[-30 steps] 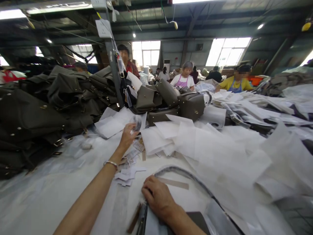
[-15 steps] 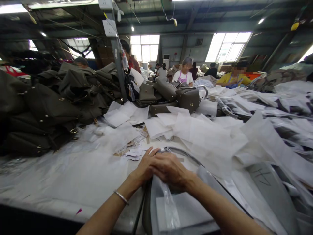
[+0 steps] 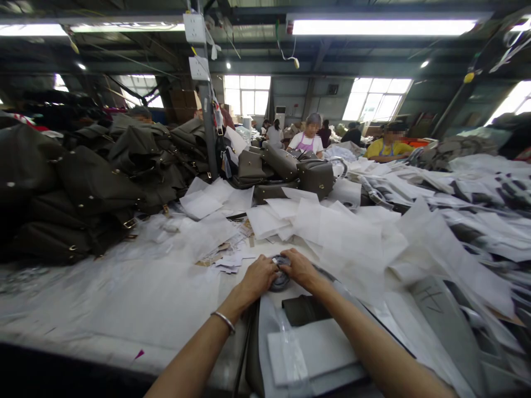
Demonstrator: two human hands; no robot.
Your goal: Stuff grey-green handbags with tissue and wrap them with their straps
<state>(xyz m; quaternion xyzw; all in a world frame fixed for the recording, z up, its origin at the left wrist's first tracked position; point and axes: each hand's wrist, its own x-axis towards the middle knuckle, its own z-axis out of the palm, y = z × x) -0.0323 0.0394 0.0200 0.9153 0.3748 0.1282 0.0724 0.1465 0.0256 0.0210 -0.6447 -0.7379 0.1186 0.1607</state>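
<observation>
A grey strap [image 3: 280, 283], wound into a round coil, sits between my two hands at the top of a dark olive bag. My left hand [image 3: 261, 276], with a silver bangle at the wrist, grips the coil's left side with bent fingers. On the other side, my right hand [image 3: 302, 270] closes its fingers and thumb on the coil's upper right. The bag [image 3: 305, 310] lies nearer to me, partly covered by a white sheet [image 3: 315, 354] and a shiny clear plastic strip [image 3: 293, 348]. My right forearm hides part of it.
Dark olive bags [image 3: 99, 177] are heaped at the left. White paper sheets [image 3: 332, 232] spread beyond my hands, with small tags [image 3: 228, 260] beside them. A metal post [image 3: 211, 127] rises from the table. Several people work behind, one in a purple apron [image 3: 307, 145].
My hands, overlapped before on the strap, are now apart on either side of it. The strap shows as a tight coil, and more of the bag is uncovered. The view has tilted up slightly.
</observation>
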